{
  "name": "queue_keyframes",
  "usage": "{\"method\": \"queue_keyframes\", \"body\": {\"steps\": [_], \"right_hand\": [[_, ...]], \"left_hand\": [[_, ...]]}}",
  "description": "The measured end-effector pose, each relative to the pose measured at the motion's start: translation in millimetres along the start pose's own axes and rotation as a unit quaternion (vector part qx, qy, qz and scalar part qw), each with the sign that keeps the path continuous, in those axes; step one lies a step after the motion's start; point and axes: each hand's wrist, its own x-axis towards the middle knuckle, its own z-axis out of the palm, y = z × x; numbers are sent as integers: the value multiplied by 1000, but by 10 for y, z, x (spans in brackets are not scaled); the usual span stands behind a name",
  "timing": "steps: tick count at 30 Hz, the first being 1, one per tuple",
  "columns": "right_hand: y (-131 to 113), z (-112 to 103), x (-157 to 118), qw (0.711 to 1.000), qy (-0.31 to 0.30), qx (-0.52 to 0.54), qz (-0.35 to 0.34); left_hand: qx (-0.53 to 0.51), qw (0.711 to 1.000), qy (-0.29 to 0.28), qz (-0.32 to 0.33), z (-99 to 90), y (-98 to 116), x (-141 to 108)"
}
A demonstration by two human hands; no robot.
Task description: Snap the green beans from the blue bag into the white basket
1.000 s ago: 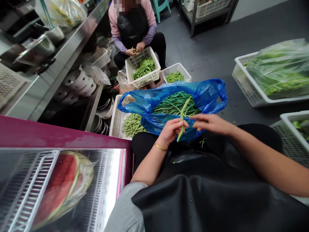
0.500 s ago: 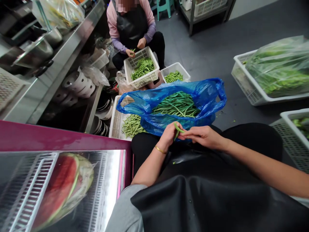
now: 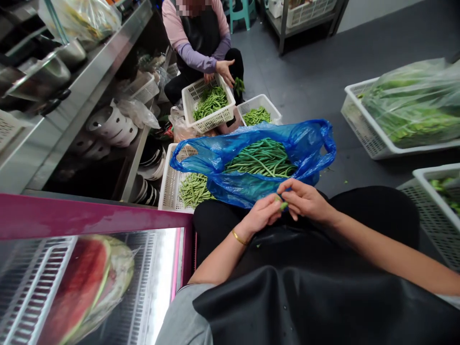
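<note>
My left hand (image 3: 265, 213), with a gold bracelet at the wrist, is closed around a green bean (image 3: 283, 206); only a short piece of it shows at the fingertips. My right hand (image 3: 305, 201) meets it there, its bent thumb and forefinger pinching at the bean's end, partly hidden by the fingers. Just beyond both hands, a blue plastic bag (image 3: 230, 184) lies open with long dark green beans (image 3: 262, 158) inside. To its left, a white basket (image 3: 168, 187) holds paler bean pieces (image 3: 196, 189).
Opposite me a co-worker (image 3: 201, 48) sits behind a white basket (image 3: 215, 117) of green beans, with another basket (image 3: 276, 112) beside it. On the right stands a crate (image 3: 370, 143) with bagged greens. A glass-topped case (image 3: 158, 278) with cut watermelon (image 3: 79, 282) is at my left.
My right hand has gone from straight fingers to bent ones, and the bean now shows less between my hands. The co-worker's one hand has swung out past the basket's right side, with greens near it.
</note>
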Motion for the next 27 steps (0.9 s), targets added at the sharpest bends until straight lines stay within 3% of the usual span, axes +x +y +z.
{"method": "queue_keyframes", "body": {"steps": [2, 3, 5, 6, 7, 10, 12, 14, 16, 17, 19, 22, 25, 27], "right_hand": [[-5, -25, -102, 987, -99, 115, 59], [-8, -81, -133, 974, -172, 124, 86], [-11, -275, -100, 944, -305, 18, 126], [-9, -395, -26, 930, -333, -86, 129], [-5, -513, 84, 918, -317, -210, 116], [35, -766, 564, 841, -128, -525, 28], [102, -819, 909, 777, -41, -629, 12], [211, -818, 1192, 731, -26, -681, 34], [337, -816, 1366, 710, -49, -700, 60], [386, -825, 1408, 710, -62, -698, 64], [404, -864, 1414, 719, -55, -691, 55], [176, -923, 1299, 740, 29, -671, 11], [-160, -883, 1167, 760, 109, -640, -28], [-265, -800, 1130, 761, 91, -642, -29]], "left_hand": [[80, 994, -80, 4, -59, 53, -24], [129, 987, -95, 20, -102, 101, -25], [230, 969, -51, 76, -195, 221, 17], [278, 955, -3, 104, -242, 280, 63], [324, 937, 53, 121, -289, 326, 123], [473, 852, 201, 98, -413, 331, 336], [561, 806, 188, 35, -471, 207, 421], [599, 794, 98, -29, -490, 41, 396], [582, 811, 37, -50, -468, -58, 256], [554, 831, 36, -36, -446, -53, 160], [463, 882, 84, 28, -394, 78, -31], [281, 934, 179, 129, -323, 403, -186], [150, 948, 222, 172, -244, 511, -84], [96, 958, 217, 163, -196, 391, 122]]}}
